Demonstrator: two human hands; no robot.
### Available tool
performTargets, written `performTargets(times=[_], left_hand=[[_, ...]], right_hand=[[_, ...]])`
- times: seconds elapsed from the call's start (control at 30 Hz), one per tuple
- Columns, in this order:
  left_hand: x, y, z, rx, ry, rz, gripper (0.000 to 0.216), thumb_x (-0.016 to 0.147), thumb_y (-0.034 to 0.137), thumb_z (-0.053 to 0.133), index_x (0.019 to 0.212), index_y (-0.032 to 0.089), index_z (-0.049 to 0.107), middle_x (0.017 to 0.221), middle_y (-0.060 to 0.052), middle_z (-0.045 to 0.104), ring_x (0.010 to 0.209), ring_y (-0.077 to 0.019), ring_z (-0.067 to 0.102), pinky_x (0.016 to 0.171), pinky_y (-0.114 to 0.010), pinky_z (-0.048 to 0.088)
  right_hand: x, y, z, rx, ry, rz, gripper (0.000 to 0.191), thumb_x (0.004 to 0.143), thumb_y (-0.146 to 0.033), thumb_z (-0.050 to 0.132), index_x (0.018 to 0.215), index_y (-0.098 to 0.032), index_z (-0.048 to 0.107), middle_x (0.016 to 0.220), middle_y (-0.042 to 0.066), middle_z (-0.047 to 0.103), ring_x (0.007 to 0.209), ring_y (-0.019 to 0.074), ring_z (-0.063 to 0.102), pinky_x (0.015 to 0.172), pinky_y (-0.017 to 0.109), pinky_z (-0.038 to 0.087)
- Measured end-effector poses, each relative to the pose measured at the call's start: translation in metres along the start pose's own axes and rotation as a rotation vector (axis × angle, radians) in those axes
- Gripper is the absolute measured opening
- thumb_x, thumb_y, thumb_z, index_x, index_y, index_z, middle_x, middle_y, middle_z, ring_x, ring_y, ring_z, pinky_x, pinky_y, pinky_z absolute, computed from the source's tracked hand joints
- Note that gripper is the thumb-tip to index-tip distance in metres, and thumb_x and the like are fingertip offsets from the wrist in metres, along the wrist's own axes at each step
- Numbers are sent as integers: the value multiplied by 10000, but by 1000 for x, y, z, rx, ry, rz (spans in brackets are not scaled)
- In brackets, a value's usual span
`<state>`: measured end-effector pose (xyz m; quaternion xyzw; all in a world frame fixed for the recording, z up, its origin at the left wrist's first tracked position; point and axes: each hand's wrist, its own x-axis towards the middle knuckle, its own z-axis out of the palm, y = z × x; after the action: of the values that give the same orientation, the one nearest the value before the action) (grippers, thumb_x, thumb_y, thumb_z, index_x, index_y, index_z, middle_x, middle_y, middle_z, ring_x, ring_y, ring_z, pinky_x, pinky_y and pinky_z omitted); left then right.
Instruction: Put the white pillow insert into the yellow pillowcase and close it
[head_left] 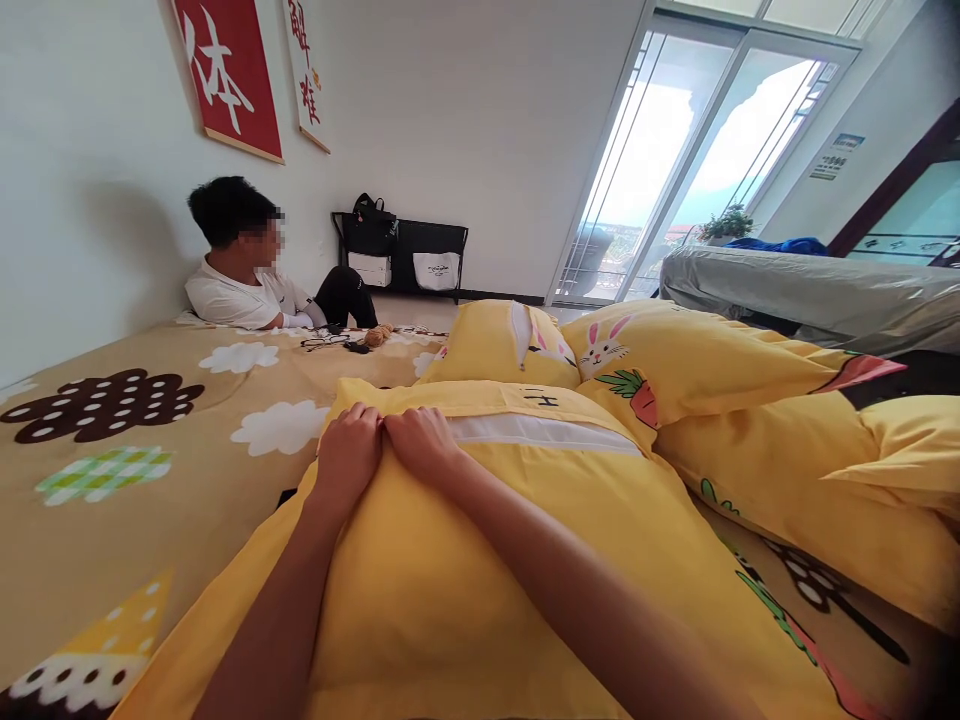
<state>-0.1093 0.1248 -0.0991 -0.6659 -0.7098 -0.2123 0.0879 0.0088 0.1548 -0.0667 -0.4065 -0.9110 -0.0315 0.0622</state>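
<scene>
Head view: the left hand [347, 447] and right hand [421, 440] sit side by side, fingers curled down, pinching the far edge of the yellow pillowcase [465, 570] beside its white opening strip [540, 431]; the pillowcase lies across the bed [150, 480], second pillow [675, 360] just behind; open sheet spreads left; a seated person [247, 270] leans against the wall, well apart.

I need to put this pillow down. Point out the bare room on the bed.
Free: the tan sheet left of the left hand, between the yellow pillow and the seated person. Crowded: right of the right hand, piled with the rabbit-print pillows.
</scene>
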Motion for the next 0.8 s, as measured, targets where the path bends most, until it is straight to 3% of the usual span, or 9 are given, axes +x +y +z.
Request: performTargets(times=[0.37,0.5,0.63,0.8], left_hand=[[1,-1,5,-102,26,16,231,878,188,349,784,173,559,911,-126,620,892,-277,568,733,-363,397],[4,-9,3,-239,24,-11,235,872,264,365,763,186,558,910,-100,632,861,-236,574,744,-332,421],[7,-26,0,-365,7,-133,256,866,363,368,820,198,559,896,-66,657,805,-198,594,720,-295,437],[6,-35,9,-404,-92,-296,361,864,466,316,695,207,501,753,-94,660,693,-237,596,595,-318,411]], right_hand=[[4,3,12,17,40,38,238,955,-198,381,1028,-172,606,911,110,702,889,227,664,692,291,435],[5,3,16,-6,70,34,237,967,-219,368,1062,-174,581,901,111,704,895,236,667,700,300,443],[4,0,18,-46,84,-13,228,951,-175,362,1035,-151,573,892,128,702,878,255,671,691,320,455],[5,-3,9,-84,44,-157,231,930,-99,364,1025,-123,573,865,127,700,903,232,666,722,313,459]])
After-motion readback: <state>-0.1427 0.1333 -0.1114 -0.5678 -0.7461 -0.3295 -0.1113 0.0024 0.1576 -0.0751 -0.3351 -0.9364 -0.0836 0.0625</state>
